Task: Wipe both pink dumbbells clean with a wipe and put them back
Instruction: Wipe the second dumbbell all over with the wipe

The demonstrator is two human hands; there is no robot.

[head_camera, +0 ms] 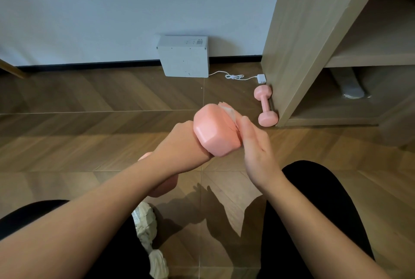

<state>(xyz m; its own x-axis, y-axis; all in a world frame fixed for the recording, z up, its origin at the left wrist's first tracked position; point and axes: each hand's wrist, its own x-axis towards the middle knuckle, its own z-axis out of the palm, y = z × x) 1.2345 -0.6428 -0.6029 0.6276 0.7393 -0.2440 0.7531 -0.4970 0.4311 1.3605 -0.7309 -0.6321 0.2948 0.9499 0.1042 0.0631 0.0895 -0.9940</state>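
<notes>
Head: left hand grips dumbbell; right hand presses wipe.

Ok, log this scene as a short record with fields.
left hand: grips held dumbbell by the handle
right hand: presses wipe against that dumbbell's upper head
floor dumbbell: lies on the floor against the shelf
box: white, at the wall, cable running toward the shelf

Pink near dumbbell, pink far dumbbell, white wipe, brown chevron-patterned floor, pale grey box, black trousers.
</notes>
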